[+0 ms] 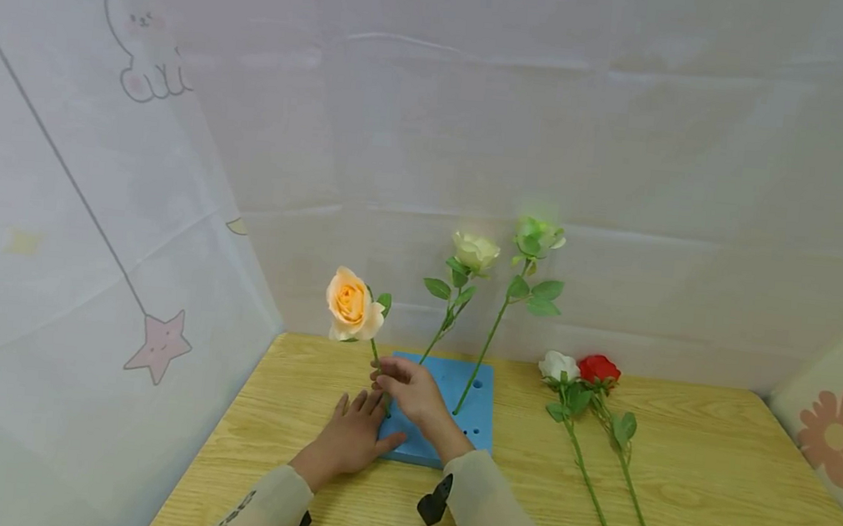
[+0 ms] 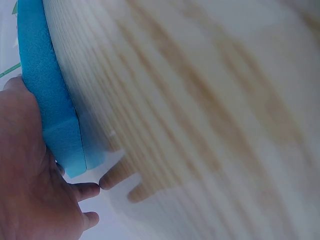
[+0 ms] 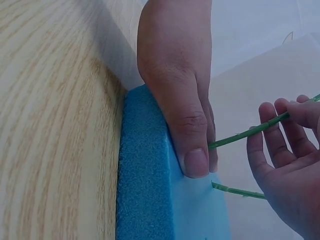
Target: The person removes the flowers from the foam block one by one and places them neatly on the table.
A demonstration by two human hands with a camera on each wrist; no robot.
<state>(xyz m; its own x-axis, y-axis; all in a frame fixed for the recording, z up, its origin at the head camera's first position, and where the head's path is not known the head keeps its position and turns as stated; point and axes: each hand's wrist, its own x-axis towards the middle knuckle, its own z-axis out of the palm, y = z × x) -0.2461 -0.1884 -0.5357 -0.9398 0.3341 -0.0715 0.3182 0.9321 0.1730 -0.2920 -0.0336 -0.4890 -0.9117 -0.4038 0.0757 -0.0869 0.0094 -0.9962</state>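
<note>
A peach rose [image 1: 350, 303] stands tilted at the left side of a blue foam block [image 1: 481, 398], its stem going down to a hole there. My right hand [image 1: 418, 392] pinches the green stem [image 3: 250, 131] between thumb and fingers, a little above the foam. Flat against the block's left edge, my left hand [image 1: 353, 437] spreads its fingers, the thumb resting on the top face. In the left wrist view, the palm side of that hand is hidden. A cream rose [image 1: 476, 253] and a green rose [image 1: 540, 238] also rise from the block.
On the wooden table [image 1: 733, 482], to the right of the block, lie a white rose [image 1: 559, 365] and a red rose [image 1: 599, 369], stems toward me. More small holes [image 1: 476, 431] show in the block. A pale cloth wall [image 1: 432, 147] closes the back.
</note>
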